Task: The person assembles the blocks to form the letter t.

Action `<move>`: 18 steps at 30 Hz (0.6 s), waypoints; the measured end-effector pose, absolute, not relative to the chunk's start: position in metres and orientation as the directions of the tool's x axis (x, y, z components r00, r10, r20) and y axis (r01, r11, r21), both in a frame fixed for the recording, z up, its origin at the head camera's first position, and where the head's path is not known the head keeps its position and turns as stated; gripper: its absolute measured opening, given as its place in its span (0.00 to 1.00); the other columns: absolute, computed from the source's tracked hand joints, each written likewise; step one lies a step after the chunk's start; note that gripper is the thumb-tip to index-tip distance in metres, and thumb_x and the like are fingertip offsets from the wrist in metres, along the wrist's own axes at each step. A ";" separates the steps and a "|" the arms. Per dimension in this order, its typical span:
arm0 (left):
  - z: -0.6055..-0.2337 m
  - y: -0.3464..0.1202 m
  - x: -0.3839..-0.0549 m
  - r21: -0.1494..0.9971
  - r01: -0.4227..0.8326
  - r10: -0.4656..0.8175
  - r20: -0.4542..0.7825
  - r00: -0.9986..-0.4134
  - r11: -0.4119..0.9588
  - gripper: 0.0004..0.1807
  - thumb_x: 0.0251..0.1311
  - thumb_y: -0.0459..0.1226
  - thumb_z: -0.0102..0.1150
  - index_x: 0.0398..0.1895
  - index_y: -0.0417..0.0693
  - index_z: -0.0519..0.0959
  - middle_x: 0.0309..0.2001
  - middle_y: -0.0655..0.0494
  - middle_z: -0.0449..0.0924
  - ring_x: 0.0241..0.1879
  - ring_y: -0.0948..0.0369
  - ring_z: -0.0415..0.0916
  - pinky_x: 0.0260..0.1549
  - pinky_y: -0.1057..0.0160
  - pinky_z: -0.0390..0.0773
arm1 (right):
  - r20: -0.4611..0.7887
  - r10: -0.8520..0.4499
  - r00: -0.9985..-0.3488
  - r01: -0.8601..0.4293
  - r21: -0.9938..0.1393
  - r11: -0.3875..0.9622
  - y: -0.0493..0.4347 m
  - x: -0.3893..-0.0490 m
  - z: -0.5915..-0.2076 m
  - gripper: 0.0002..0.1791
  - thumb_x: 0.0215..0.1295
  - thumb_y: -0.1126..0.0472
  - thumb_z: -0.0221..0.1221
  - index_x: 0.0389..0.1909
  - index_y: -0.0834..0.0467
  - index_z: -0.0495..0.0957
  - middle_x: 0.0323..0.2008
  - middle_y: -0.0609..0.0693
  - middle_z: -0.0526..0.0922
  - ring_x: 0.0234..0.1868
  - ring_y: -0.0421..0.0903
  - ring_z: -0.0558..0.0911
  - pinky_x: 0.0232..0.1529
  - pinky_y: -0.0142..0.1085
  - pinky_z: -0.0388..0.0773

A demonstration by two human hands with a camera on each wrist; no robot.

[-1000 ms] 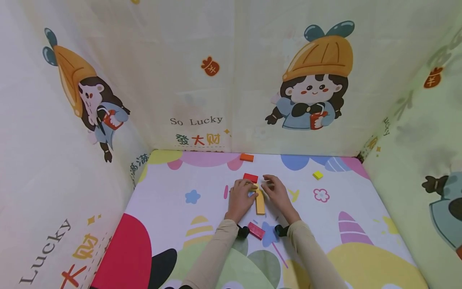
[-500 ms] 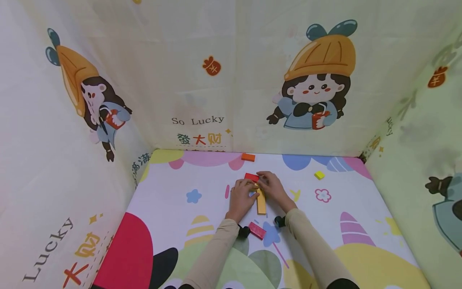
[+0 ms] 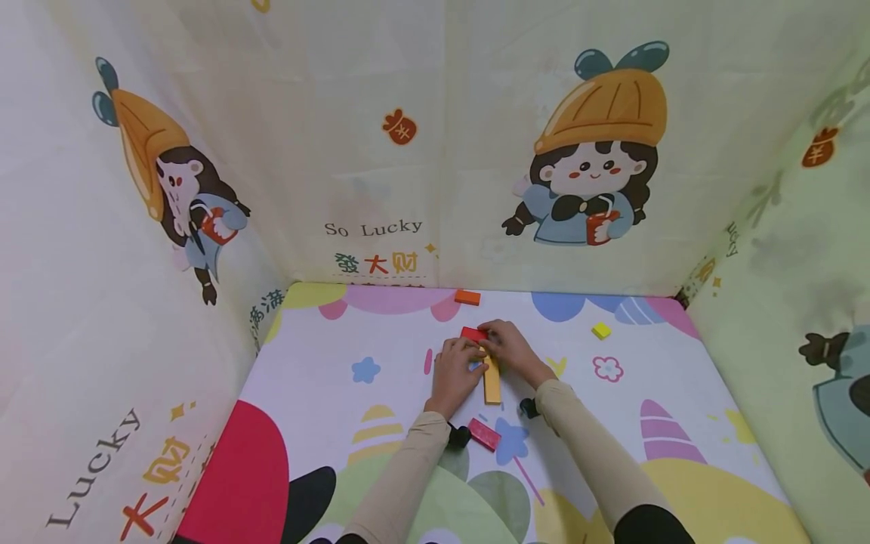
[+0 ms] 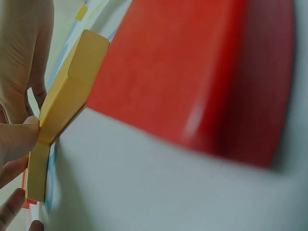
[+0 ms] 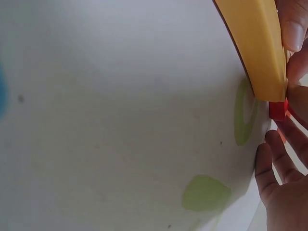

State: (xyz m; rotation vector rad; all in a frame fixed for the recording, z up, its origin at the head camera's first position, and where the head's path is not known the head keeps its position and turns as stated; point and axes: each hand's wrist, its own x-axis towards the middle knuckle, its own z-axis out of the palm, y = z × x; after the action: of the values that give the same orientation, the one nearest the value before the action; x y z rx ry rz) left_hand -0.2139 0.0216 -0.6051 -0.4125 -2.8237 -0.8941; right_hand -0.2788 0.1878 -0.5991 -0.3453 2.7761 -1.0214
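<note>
A long yellow-orange block (image 3: 492,381) lies on the mat, its far end close to a red block (image 3: 471,332). My left hand (image 3: 455,375) curves over a second yellow block (image 4: 37,173), thumb at the joint with the long block and fingertips along it. This second block is mostly hidden in the head view. My right hand (image 3: 515,349) reaches in from the right, with thumb and index finger at the red block's right end and other fingers loosely bent. The right wrist view shows the red block's end (image 5: 277,110) between them; exact contact is partly hidden.
A pinkish-red block (image 3: 485,435) lies between my forearms, close to the left wrist. Farther off are an orange block (image 3: 467,298) by the back wall and a small yellow block (image 3: 601,330) on the right. Printed cloth walls surround the patterned mat (image 3: 401,332).
My right hand has moved left from beside the blocks, bringing its fingers onto the red block's right end. My left hand has stayed in place at the yellow blocks.
</note>
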 end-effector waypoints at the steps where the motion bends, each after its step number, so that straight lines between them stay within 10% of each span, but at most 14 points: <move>1: -0.606 0.021 -0.214 0.539 0.306 0.216 0.225 -0.950 0.785 0.13 0.63 0.48 0.73 0.49 0.58 0.91 0.54 0.61 0.82 0.65 0.55 0.71 0.56 0.50 0.77 | -0.077 -0.273 -0.959 -0.158 -0.652 0.741 0.188 -0.279 -0.599 0.23 0.72 0.59 0.65 0.65 0.60 0.78 0.58 0.58 0.82 0.57 0.55 0.76 0.66 0.53 0.76; 18: -0.606 0.021 -0.215 0.524 0.304 0.219 0.219 -0.951 0.796 0.12 0.63 0.49 0.72 0.47 0.59 0.91 0.52 0.61 0.81 0.64 0.56 0.71 0.56 0.51 0.77 | -0.056 -0.338 -0.939 -0.245 -0.580 0.777 0.178 -0.287 -0.591 0.21 0.71 0.63 0.66 0.63 0.60 0.80 0.57 0.58 0.84 0.56 0.55 0.79 0.65 0.51 0.78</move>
State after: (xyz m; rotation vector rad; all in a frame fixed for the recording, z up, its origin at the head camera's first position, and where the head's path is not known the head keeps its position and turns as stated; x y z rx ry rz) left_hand -0.2146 0.0210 -0.6063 -0.4160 -2.8360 -0.8646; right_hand -0.2873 0.1778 -0.5912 -0.4649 2.8113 -0.8848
